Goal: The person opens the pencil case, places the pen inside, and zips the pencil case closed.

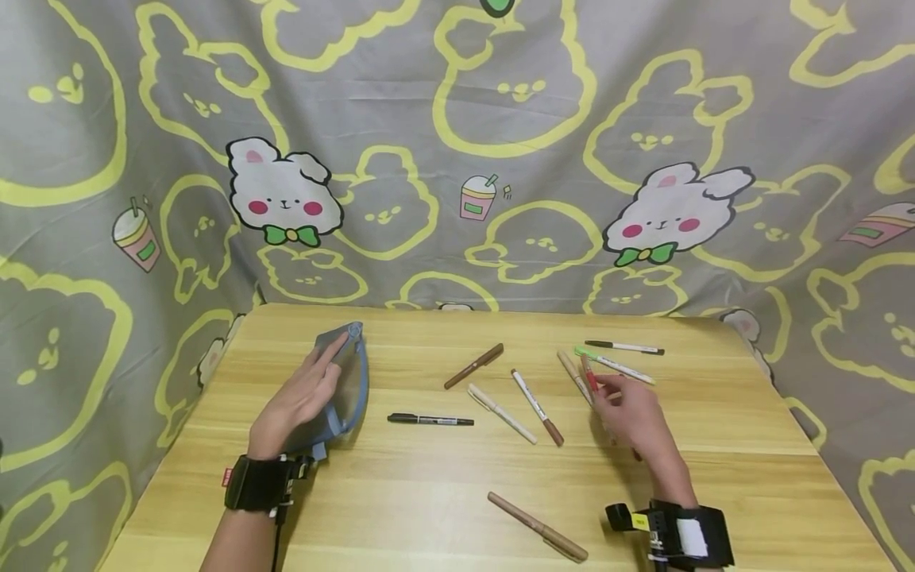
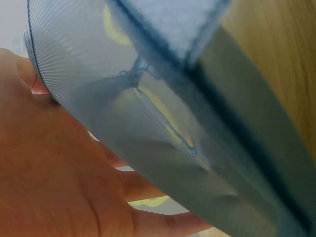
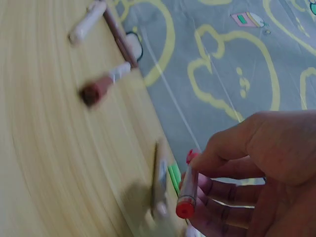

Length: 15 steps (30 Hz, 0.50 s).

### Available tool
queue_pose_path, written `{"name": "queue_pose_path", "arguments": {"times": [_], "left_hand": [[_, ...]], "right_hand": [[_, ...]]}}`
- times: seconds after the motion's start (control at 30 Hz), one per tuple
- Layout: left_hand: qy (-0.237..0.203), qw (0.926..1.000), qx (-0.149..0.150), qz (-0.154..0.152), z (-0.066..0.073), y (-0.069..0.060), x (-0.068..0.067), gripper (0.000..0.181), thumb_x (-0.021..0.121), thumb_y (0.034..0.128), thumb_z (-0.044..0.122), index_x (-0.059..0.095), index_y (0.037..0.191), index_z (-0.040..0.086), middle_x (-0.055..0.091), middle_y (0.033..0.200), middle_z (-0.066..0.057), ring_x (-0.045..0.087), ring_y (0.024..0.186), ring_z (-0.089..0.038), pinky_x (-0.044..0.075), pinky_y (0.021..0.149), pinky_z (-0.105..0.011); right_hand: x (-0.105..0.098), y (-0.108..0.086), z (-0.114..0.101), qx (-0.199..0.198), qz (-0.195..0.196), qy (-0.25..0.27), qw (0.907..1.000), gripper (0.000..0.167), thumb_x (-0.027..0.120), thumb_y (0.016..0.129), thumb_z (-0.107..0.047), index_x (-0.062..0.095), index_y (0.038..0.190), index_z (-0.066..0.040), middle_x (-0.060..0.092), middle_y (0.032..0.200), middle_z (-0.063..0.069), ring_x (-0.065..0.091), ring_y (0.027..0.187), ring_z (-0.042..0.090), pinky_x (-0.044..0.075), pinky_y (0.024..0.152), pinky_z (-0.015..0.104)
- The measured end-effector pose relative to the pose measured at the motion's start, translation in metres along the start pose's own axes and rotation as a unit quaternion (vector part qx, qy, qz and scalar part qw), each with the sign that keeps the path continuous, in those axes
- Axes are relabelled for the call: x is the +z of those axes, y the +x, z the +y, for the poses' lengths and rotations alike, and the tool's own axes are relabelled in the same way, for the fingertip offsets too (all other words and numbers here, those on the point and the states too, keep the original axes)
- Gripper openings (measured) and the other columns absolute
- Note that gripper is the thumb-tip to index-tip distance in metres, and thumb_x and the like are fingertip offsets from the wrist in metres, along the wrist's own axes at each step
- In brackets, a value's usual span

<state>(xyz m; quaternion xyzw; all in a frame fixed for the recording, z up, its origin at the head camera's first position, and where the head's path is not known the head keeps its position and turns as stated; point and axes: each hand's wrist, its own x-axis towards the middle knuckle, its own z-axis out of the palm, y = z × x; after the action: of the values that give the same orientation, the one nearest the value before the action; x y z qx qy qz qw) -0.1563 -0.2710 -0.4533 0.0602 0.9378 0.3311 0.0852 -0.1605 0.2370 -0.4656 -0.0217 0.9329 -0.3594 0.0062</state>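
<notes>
Right wrist view shows a greyish pen [image 3: 189, 190], red at both ends.

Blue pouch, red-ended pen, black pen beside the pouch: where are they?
Blue pouch [image 1: 350, 384], head view: grey side panel.
Red-ended pen [image 3: 189, 188], right wrist view: middle of barrel.
Black pen [image 1: 432, 420], head view: barrel, near the cap.

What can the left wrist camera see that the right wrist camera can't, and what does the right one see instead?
Only the left wrist view shows the blue see-through pouch and the left hand touching it.

Only the right wrist view shows pens: the right hand pinches a red-ended pen, and a brown-capped pen lies farther off. A pink cup picture shows too.

Both show some wooden table and grey curtain with yellow drawings.
</notes>
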Motion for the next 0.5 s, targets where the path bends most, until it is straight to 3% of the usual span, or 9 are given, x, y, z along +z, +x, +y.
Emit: {"name": "queue_pose_path", "arguments": {"times": [0.27, 0.5], "left_hand": [[0.031, 0.9995, -0.002, -0.002, 0.002, 0.005, 0.001, 0.060, 0.012, 0.1090, 0.031, 0.009, 0.167, 0.016, 0.006, 0.164, -0.036, 0.011, 0.149, -0.058, 0.018, 0.110, -0.078], [0.030, 0.9996, -0.001, -0.002, 0.003, 0.006, 0.000, 0.060, 0.011, 0.1089, 0.030, 0.008, 0.167, 0.015, 0.005, 0.165, -0.036, 0.010, 0.149, -0.057, 0.019, 0.111, -0.078]], "right_hand": [[0.032, 0.005, -0.033, -0.010, 0.034, 0.027, 0.9990, 0.034, 0.064, 0.093, -0.003, 0.069, 0.125, 0.006, 0.072, 0.102, 0.017, 0.073, 0.086, 0.032, 0.052, 0.051, 0.027], [0.058, 0.012, -0.071, -0.031, 0.035, 0.044, 0.9980, 0.033, 0.067, 0.091, -0.004, 0.072, 0.123, 0.003, 0.073, 0.100, 0.012, 0.071, 0.078, 0.021, 0.052, 0.054, 0.026]]}}
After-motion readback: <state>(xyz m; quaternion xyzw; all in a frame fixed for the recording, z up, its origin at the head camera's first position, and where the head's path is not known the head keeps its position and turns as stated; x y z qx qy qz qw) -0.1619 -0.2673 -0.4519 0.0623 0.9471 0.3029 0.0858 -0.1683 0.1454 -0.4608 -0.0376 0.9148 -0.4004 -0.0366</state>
